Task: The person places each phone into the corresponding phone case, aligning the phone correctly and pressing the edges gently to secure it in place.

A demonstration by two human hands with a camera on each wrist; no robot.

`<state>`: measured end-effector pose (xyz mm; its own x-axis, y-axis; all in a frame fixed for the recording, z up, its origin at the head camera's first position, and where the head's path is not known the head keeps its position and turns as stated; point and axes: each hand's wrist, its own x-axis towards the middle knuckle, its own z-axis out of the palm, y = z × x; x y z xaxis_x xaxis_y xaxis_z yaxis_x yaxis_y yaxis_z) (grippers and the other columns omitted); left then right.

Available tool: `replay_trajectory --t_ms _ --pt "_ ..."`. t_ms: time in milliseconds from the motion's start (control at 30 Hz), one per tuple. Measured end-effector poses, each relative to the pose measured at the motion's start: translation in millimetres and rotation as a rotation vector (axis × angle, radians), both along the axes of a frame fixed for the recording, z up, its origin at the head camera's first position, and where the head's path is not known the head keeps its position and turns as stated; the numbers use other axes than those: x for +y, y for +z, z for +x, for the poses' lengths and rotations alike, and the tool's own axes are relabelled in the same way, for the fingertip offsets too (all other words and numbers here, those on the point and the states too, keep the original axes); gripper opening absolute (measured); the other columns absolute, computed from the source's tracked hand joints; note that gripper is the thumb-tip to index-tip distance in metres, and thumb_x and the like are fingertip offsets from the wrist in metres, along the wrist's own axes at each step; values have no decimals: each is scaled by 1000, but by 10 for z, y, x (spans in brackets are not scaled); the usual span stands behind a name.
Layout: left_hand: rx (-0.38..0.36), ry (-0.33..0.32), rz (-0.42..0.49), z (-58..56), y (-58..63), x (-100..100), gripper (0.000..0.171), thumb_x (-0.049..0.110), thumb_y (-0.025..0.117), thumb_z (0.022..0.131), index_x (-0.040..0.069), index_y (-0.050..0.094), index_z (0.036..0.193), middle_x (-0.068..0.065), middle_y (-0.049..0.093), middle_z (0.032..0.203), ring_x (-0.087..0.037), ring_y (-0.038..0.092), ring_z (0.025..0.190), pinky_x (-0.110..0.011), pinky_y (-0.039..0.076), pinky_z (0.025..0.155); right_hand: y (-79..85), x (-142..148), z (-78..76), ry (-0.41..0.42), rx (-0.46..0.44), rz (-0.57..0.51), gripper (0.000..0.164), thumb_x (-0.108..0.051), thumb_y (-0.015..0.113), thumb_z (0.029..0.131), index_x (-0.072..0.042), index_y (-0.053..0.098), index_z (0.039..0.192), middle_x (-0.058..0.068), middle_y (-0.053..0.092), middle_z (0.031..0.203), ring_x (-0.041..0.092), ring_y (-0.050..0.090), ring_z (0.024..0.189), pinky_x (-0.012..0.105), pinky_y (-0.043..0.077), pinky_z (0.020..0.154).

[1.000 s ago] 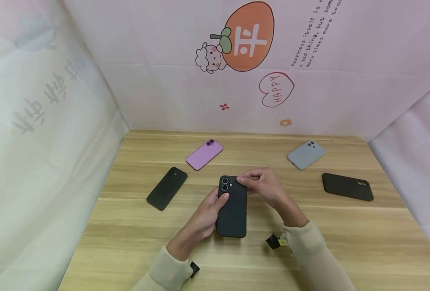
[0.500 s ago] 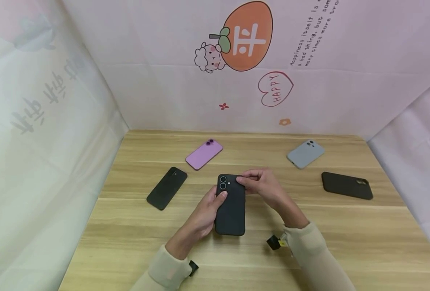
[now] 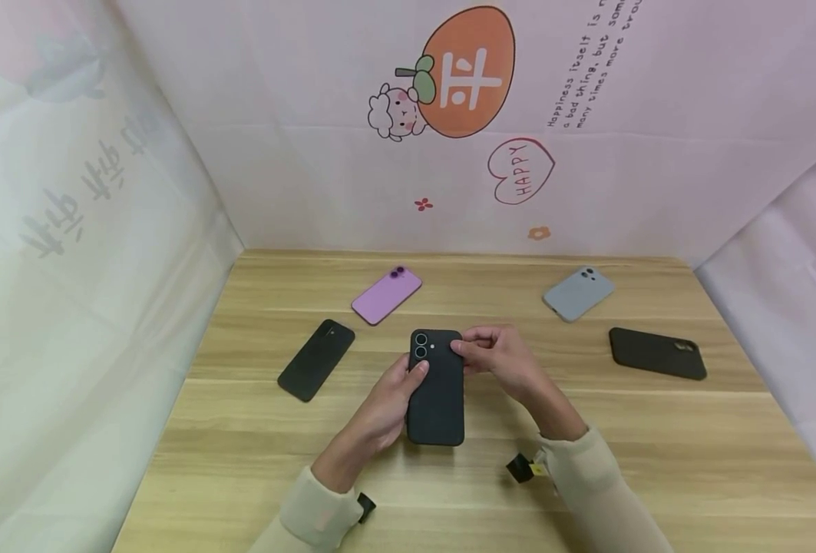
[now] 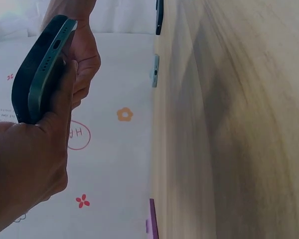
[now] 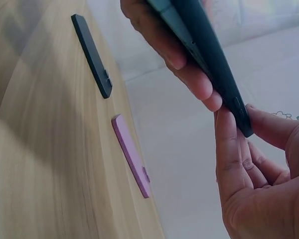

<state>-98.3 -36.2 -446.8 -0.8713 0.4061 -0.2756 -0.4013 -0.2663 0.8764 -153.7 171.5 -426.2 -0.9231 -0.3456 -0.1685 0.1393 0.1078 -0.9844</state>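
A black phone (image 3: 437, 399) with two ringed camera lenses is held above the table, its back towards the head camera. My left hand (image 3: 388, 399) grips its left long side, thumb on the back below the lenses and fingers underneath. At the upper right corner, my right hand (image 3: 500, 357) pinches the phone between thumb and fingers; the right wrist view shows this thumb (image 5: 274, 127) on one face and fingers on the other. A port and small holes show on the phone's end edge (image 4: 50, 62) in the left wrist view. Whether the black outside is a separate case, I cannot tell.
Left of the hands lies a black phone (image 3: 316, 361), with a purple phone (image 3: 387, 296) behind it. A light blue phone or case (image 3: 579, 294) and a black phone case (image 3: 656, 353) lie right on the wooden table (image 3: 242, 476). White cloth (image 3: 311, 177) hangs around the table.
Both hands keep their hold on the phone, which has shifted very slightly left and up. The right thumb sits marginally nearer the phone's right edge. The other things lie still.
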Motion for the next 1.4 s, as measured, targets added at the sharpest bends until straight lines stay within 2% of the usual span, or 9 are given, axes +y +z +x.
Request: replay_trajectory --t_ms 200,500,767,900,1033,1167,1267,1400 --pt "32 -44 -14 -26 -13 -64 49 38 46 103 15 37 145 -10 56 134 -23 54 125 -40 48 101 49 -27 9 5 14 -19 27 -12 70 91 12 64 102 8 72 82 19 70 71 41 60 69" --pt "40 -85 -23 -63 -15 -161 45 27 49 103 13 40 145 -15 64 126 -27 62 116 -42 52 95 116 -12 41 20 16 45 28 -17 71 91 8 64 101 10 72 82 20 69 72 48 59 73" --pt "77 -80 -77 -70 -6 -222 37 17 55 101 2 52 134 -17 68 116 -29 67 106 -43 55 89 99 13 35 16 32 24 29 -16 70 91 10 64 102 9 72 84 20 70 73 41 60 70" --pt "97 -62 -78 -64 -32 -230 35 13 56 100 -2 53 131 -19 69 113 -29 68 104 -42 56 86 92 2 41 -4 25 7 28 -15 72 90 9 65 103 10 73 86 22 71 73 42 60 71" --pt "116 -27 -116 -64 -28 -232 31 13 57 100 -1 57 127 -15 72 106 -25 69 101 -38 57 84 98 -22 59 -30 5 6 31 -20 73 89 7 66 104 11 73 88 25 72 76 44 60 75" --pt "131 9 -175 -62 -12 -234 26 16 58 99 0 60 120 -11 73 93 -17 68 89 -30 58 74 94 -45 82 -36 10 34 31 -21 73 89 5 65 105 13 73 92 27 71 82 44 59 77" --pt "141 27 -200 -64 0 -241 25 18 59 99 1 62 118 -10 73 91 -15 67 85 -27 57 69 81 -61 104 -38 15 64 30 -21 73 89 4 66 105 14 72 94 26 71 85 43 59 77" --pt "150 46 -200 -85 3 -253 25 18 59 99 1 61 117 -10 74 93 -16 68 87 -30 58 73 56 -88 145 -47 -1 86 31 -21 75 88 3 66 105 13 72 95 25 71 85 44 59 77"
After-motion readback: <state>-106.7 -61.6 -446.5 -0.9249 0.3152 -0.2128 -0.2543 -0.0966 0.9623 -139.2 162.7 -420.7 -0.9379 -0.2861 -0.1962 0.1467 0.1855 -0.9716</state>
